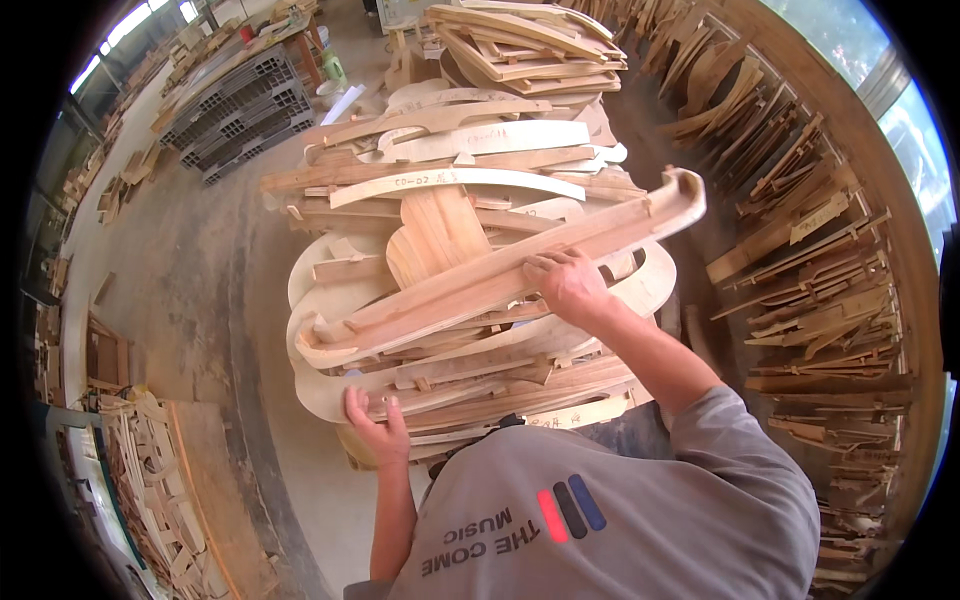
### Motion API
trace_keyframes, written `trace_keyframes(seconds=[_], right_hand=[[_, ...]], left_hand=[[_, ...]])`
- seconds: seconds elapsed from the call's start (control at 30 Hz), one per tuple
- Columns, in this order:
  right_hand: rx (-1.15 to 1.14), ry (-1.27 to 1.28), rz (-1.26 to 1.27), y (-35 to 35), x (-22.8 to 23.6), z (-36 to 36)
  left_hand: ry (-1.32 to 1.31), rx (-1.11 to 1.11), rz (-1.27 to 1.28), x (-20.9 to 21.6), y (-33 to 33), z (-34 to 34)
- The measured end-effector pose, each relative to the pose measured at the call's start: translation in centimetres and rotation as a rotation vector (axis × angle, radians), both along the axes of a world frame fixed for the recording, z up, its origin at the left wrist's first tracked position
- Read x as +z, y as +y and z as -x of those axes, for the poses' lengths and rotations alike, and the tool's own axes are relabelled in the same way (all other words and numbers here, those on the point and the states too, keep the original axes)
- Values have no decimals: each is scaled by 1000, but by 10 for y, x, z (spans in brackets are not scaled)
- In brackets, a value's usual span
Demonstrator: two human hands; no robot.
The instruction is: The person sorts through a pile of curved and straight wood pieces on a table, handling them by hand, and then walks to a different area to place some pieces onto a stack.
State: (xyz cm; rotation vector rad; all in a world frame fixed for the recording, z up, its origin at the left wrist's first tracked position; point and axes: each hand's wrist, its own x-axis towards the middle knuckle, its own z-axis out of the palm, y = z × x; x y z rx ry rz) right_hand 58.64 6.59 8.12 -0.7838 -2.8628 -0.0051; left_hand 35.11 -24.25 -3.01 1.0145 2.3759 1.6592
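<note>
A long pale wooden rail point(500, 262) with upturned, curved ends lies slantwise over a heap of cut wooden parts, its right end higher in the picture. My right hand point(568, 285) grips the rail's near edge around its middle, fingers curled over it. Below the rail is a rounded plywood frame point(655, 280) with a wide opening. My left hand point(378, 430) is at the frame's lower left edge, thumb and fingers apart, holding nothing. A broad wooden board point(445, 232) shows behind the rail.
Curved wooden strips point(460, 183) and more cut parts are stacked beyond, with another pile point(530, 45) farther back. Wooden templates point(820, 280) line the right wall. Grey plastic pallets point(240, 115) stand far left; a crate of offcuts point(160, 490) is near left.
</note>
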Motion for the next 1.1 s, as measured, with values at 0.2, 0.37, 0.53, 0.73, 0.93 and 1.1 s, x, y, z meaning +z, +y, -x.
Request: trace_keyframes(seconds=[0.2,0.37,0.53,0.73,0.93,1.1], right_hand=[[-71,-19,143,-51,2,-20],[-116,42,271,-81,-29,-57],[-43,150,240,-91,-20,-73],[-6,208,185,-103,-18,-85],[45,201,184,-106,-15,-70],[109,142,175,-106,-24,-48]], left_hand=[[-98,136,-28,19,3,-8],[354,62,202,43,6,-4],[455,-43,301,76,12,-10],[577,-71,611,126,4,-17],[646,-378,598,120,9,-18],[509,-399,578,92,5,-6]])
